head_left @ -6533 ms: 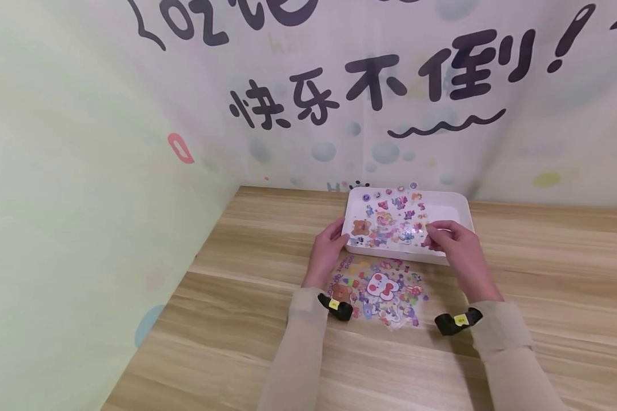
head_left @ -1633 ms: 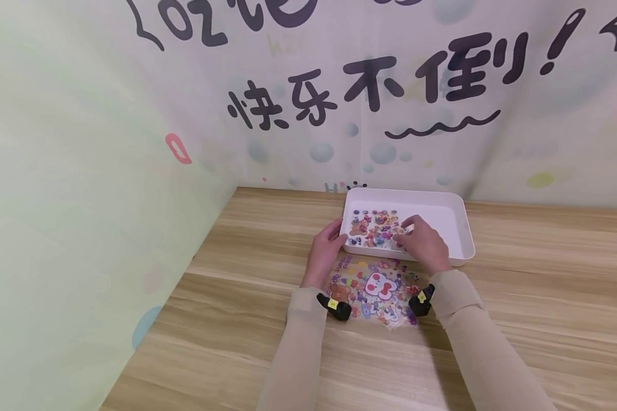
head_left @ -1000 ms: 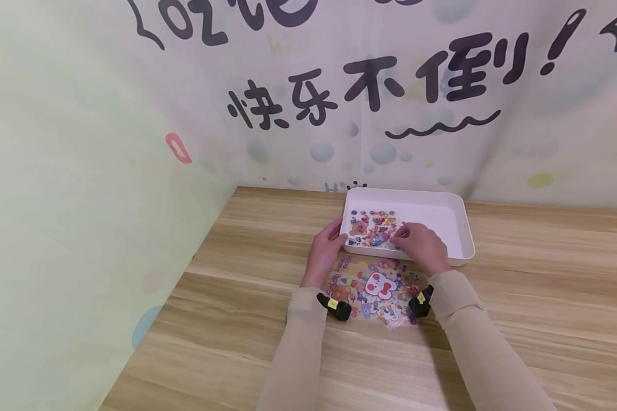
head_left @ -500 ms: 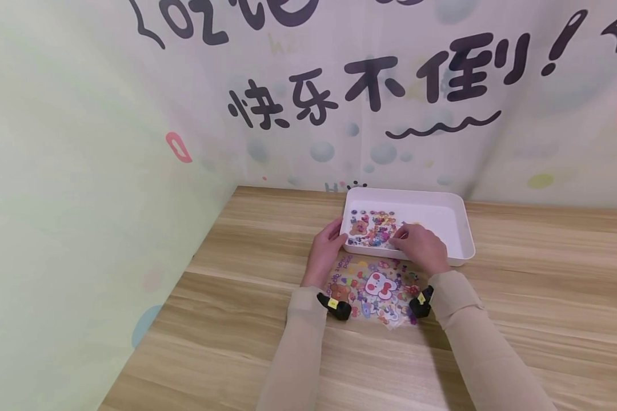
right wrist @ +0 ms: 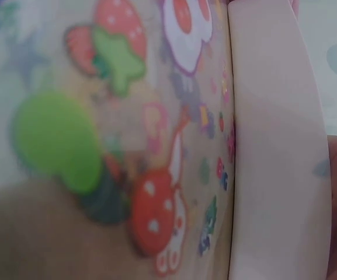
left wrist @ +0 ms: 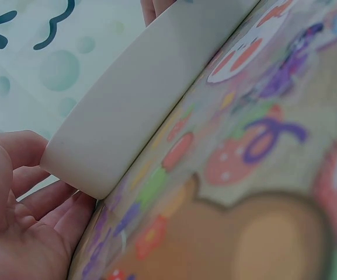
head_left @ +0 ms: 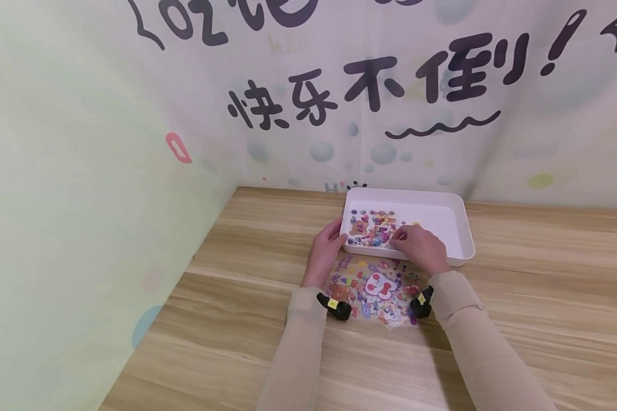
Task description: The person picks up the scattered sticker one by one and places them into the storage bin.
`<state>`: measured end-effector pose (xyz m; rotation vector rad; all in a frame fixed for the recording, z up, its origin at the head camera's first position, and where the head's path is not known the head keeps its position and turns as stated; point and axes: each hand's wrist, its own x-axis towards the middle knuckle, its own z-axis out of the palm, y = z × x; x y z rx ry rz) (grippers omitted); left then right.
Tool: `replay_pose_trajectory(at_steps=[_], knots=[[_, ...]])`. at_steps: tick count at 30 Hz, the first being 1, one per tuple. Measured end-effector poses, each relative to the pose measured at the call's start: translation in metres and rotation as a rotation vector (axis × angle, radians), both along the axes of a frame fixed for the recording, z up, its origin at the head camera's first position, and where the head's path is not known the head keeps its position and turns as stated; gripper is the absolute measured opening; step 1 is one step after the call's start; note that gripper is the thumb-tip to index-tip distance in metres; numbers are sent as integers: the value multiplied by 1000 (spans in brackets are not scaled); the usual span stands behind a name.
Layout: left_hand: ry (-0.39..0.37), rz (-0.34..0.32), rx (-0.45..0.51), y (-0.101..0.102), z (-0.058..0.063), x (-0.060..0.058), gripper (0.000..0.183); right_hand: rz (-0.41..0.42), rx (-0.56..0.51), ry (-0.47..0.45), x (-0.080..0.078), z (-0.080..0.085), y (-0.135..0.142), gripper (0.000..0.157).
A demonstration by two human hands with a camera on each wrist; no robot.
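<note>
Left hand point(head_left: 325, 254) gripping, right hand point(head_left: 420, 248) pinching

So both arms come in from the bottom of the head view, beige sleeves point(head_left: 455, 297) cuffed at the wrists. The left forearm point(head_left: 298, 354) leans just a bit inward, while the right forearm point(head_left: 485, 348) slants in way more, so the hands end up near each other, not touching. Left thumb sits apart from the other fingers point(left wrist: 51, 198), which are bunched below it. On the right, thumb and index come together, knuckles bent. Right wrist cam only catches a sliver of that hand.
</note>
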<state>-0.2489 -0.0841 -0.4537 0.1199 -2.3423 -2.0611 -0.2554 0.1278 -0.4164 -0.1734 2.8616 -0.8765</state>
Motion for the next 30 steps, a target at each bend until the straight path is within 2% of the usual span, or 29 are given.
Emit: replay_pose_trajectory(at_steps=[30], knots=[[-11, 1, 23, 1, 0, -1, 41, 57, 23, -48, -2, -1, 2, 36]])
